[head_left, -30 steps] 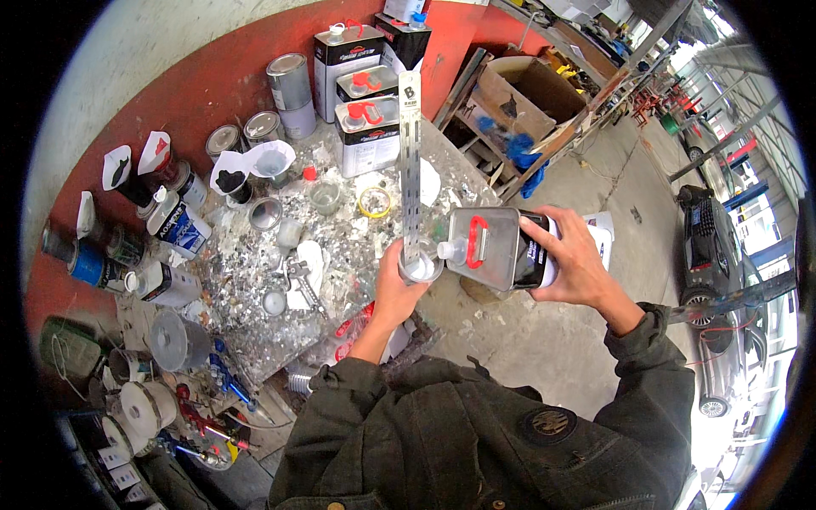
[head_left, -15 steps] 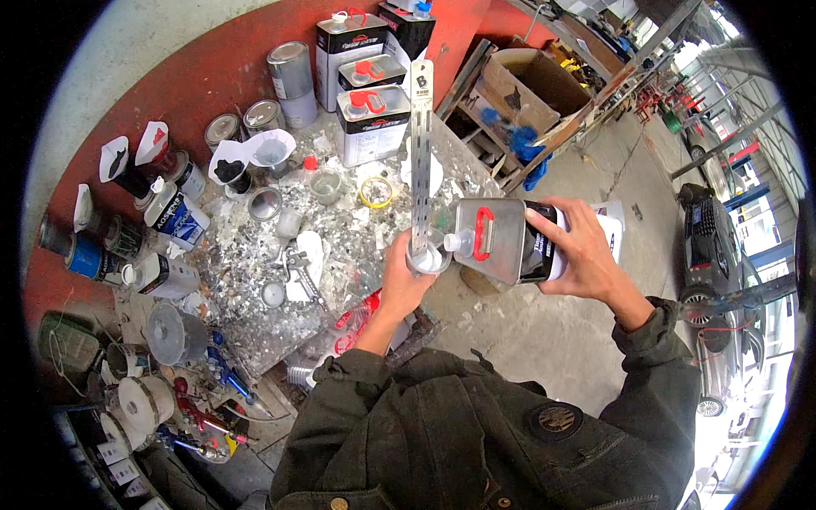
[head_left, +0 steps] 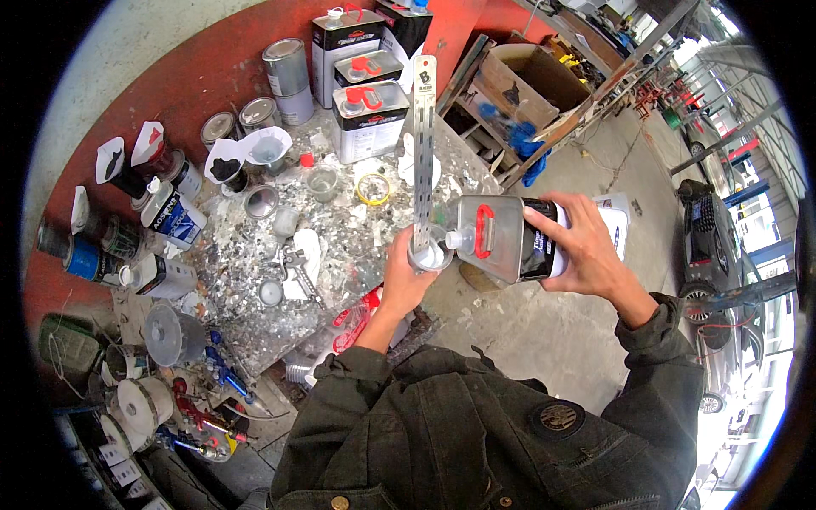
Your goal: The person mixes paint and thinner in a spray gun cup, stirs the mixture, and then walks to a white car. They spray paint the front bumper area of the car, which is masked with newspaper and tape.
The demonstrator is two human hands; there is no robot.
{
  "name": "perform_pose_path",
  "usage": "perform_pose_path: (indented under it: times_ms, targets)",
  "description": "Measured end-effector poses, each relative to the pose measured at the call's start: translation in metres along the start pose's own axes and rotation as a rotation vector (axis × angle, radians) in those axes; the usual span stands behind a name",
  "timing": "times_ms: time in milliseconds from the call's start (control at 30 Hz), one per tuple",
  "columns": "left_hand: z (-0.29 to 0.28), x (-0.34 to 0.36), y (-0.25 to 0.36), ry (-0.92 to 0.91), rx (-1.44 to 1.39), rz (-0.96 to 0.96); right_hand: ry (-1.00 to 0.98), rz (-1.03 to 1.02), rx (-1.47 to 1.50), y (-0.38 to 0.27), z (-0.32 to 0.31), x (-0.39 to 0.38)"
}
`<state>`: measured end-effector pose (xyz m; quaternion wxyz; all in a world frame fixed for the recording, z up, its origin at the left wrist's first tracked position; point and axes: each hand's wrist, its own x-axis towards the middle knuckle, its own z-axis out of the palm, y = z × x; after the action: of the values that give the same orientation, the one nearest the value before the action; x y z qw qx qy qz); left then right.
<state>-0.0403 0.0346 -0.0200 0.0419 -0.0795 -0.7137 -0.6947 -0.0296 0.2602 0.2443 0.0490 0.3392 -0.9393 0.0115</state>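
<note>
My left hand point(head_left: 406, 276) is wrapped round a clear plastic cup point(head_left: 429, 257) with whitish liquid in its bottom. A long metal mixing ruler point(head_left: 422, 153) stands upright in that cup, its top end rising well above the rim. My right hand point(head_left: 582, 246) grips a rectangular metal can point(head_left: 495, 238) tipped on its side. The can has a red handle and a clear spout point(head_left: 460, 240), whose mouth is at the cup's rim. Whether liquid is running from the spout I cannot make out.
A paint-spattered workbench point(head_left: 357, 238) lies to the left, with several solvent cans point(head_left: 369, 127), paint tins point(head_left: 286, 68) and strainer cups point(head_left: 228, 167) along its back. Spray guns point(head_left: 201, 408) hang at lower left. Beyond the bench stands a cardboard box point(head_left: 518, 85); cars point(head_left: 710, 242) are at right.
The can has tipped very slightly and its spout sits closer to the cup's rim. Both hands keep their hold, and the view has shifted a little.
</note>
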Motion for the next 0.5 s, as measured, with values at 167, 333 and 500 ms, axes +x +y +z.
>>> perform_pose_path:
  times_ms: [167, 333, 500]
  targets:
    - [0.0022, -0.0004, 0.0048, -0.001, -0.015, -0.015, -0.005, -0.009, -0.009, -0.0001, -0.0021, -0.0001]
    - [0.0033, 0.0003, 0.0030, 0.018, -0.003, 0.000, -0.009, -0.008, -0.009, 0.0015, -0.0023, 0.0009]
    - [0.0035, 0.0025, 0.0024, 0.008, -0.011, 0.008, -0.004, 0.011, 0.005, 0.0038, -0.0008, 0.0007]
